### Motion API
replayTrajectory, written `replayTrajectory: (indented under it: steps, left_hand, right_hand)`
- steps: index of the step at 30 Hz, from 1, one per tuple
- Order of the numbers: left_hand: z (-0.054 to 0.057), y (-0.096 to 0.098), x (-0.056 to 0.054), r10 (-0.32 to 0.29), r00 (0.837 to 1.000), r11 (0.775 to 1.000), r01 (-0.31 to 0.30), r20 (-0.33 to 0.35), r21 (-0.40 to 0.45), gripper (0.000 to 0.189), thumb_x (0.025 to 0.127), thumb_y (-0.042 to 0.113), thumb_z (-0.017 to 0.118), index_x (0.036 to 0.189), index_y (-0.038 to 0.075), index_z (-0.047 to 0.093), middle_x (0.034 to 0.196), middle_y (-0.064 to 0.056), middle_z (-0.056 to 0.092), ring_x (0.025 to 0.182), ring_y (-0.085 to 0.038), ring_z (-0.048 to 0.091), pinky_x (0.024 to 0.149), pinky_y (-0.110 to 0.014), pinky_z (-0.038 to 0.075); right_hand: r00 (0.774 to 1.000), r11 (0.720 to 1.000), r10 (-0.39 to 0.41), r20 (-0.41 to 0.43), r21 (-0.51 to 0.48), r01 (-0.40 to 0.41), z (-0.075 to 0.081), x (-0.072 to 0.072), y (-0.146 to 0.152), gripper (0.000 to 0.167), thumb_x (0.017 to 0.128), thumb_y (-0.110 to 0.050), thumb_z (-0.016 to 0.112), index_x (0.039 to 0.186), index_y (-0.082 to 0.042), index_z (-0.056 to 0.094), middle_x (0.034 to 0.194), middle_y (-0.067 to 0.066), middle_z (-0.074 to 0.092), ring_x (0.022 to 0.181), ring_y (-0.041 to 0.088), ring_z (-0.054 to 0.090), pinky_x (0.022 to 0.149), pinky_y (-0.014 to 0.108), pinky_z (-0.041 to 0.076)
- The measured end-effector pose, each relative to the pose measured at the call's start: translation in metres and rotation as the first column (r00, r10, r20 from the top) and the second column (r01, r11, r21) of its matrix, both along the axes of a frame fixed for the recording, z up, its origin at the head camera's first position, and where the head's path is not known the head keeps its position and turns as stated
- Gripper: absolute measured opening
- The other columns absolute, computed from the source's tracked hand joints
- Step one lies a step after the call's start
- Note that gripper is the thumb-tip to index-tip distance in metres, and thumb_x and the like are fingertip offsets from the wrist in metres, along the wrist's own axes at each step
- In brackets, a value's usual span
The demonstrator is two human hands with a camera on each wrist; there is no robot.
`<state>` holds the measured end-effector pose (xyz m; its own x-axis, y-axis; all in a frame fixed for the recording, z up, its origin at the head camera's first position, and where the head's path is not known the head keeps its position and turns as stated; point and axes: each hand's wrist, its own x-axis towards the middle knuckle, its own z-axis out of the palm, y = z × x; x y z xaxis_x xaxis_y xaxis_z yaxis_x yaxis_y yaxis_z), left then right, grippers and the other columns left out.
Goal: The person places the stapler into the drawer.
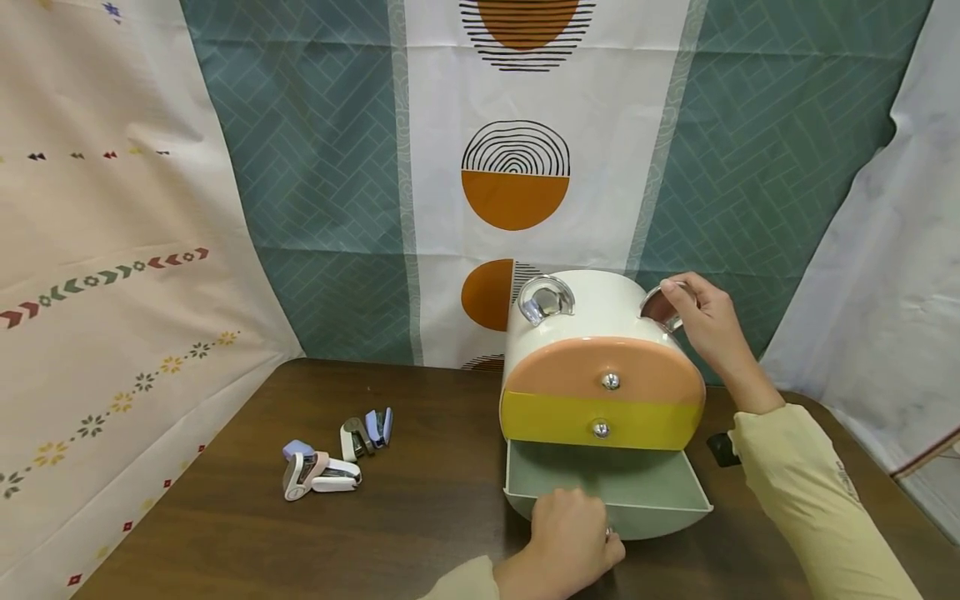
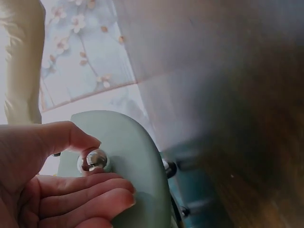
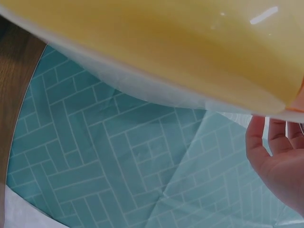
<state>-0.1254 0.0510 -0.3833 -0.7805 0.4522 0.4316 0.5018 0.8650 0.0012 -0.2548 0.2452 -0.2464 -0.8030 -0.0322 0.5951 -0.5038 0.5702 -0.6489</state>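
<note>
A small rounded drawer cabinet (image 1: pixel 600 312) with two shiny silver ear-shaped pieces on top stands at the right of the table. Its orange drawer (image 1: pixel 555 371) and yellow drawer (image 1: pixel 547 419) are closed, while the green bottom drawer (image 1: pixel 660 523) is pulled out and looks bare inside. My left hand (image 1: pixel 566 542) is at the green drawer's front; in the left wrist view its thumb and forefinger pinch the round silver knob (image 2: pixel 97 159). Up at the cabinet's right side, my right hand (image 1: pixel 708 321) grips the right silver ear (image 1: pixel 660 308). Its fingers reach behind the cabinet's edge in the right wrist view.
Several small staplers (image 1: pixel 337 475) in white, pink, grey and lilac lie on the brown table (image 1: pixel 225 517) at the left. A small black object (image 1: pixel 722 450) rests beside the right sleeve. Patterned cloths (image 1: pixel 322 167) hang behind and at the sides.
</note>
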Motion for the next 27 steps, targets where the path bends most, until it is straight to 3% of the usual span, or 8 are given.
replayTrajectory:
  steps: [8,13,16,19,21,24,27]
  left_hand:
    - [0.001,0.000,0.010,-0.044,0.999,0.998,0.044,0.006,-0.048,0.048,0.064,0.036,0.066,0.038,0.019,0.030,0.038,0.008,0.019,0.033,-0.007,0.016,0.028,-0.023,0.012]
    - [0.001,0.001,0.011,-0.054,0.998,0.996,0.057,0.039,-0.074,0.052,0.068,0.037,0.066,0.040,0.019,0.026,0.040,0.008,0.013,0.035,-0.007,0.012,0.029,-0.022,0.010]
    - [0.001,-0.001,0.011,-0.066,0.996,0.994,0.070,0.052,-0.085,0.051,0.072,0.038,0.065,0.040,0.020,0.030,0.038,0.009,0.021,0.033,-0.006,0.021,0.029,-0.023,0.014]
    - [0.003,-0.004,0.013,-0.063,0.994,0.991,0.073,0.094,-0.111,0.045,0.075,0.042,0.065,0.041,0.022,0.043,0.040,0.009,0.039,0.035,-0.009,0.036,0.030,-0.025,0.021]
    - [0.005,-0.009,0.013,-0.065,0.989,0.989,0.082,0.132,-0.124,0.043,0.077,0.045,0.063,0.043,0.023,0.048,0.043,0.008,0.044,0.038,-0.010,0.040,0.031,-0.026,0.024]
    - [0.010,-0.024,0.015,-0.087,0.981,0.987,0.109,0.172,-0.119,0.049,0.080,0.048,0.061,0.043,0.020,0.046,0.042,0.008,0.041,0.038,-0.008,0.037,0.032,-0.026,0.025]
    - [0.016,-0.047,0.015,-0.156,0.970,0.986,0.164,0.185,-0.028,0.052,0.081,0.046,0.061,0.041,0.019,0.043,0.040,0.010,0.035,0.036,-0.003,0.030,0.033,-0.021,0.023]
  right_hand:
    - [1.000,1.000,-0.028,0.000,0.007,0.028,-0.001,0.000,0.003,0.033,0.095,-0.034,0.045,0.100,-0.004,0.057,0.068,-0.021,0.057,0.071,-0.001,0.053,0.068,0.019,0.040]
    - [1.000,1.000,-0.022,-0.004,0.008,0.022,-0.001,0.000,0.004,0.033,0.095,-0.033,0.045,0.101,-0.002,0.057,0.068,-0.021,0.057,0.073,-0.001,0.052,0.071,0.020,0.039]
    - [1.000,1.000,-0.014,-0.010,0.007,0.014,-0.001,0.000,0.005,0.032,0.095,-0.030,0.045,0.101,-0.002,0.057,0.069,-0.022,0.057,0.074,-0.001,0.052,0.071,0.020,0.039]
    - [1.000,1.000,0.002,-0.008,0.003,-0.002,-0.001,-0.001,0.006,0.028,0.096,-0.027,0.045,0.101,-0.002,0.057,0.069,-0.021,0.057,0.071,0.000,0.053,0.066,0.017,0.041]
    - [1.000,1.000,0.009,0.001,0.005,-0.009,-0.001,-0.002,0.006,0.028,0.096,-0.027,0.045,0.102,-0.002,0.057,0.069,-0.022,0.057,0.071,0.000,0.053,0.068,0.017,0.040]
    - [1.000,1.000,0.009,0.010,0.001,-0.009,-0.002,-0.002,0.005,0.029,0.096,-0.028,0.045,0.102,-0.003,0.057,0.069,-0.021,0.057,0.072,0.000,0.053,0.068,0.018,0.040]
    - [1.000,1.000,0.011,0.005,-0.002,-0.011,-0.003,-0.001,0.006,0.028,0.095,-0.028,0.046,0.101,-0.004,0.058,0.070,-0.021,0.058,0.072,0.000,0.053,0.068,0.018,0.040]
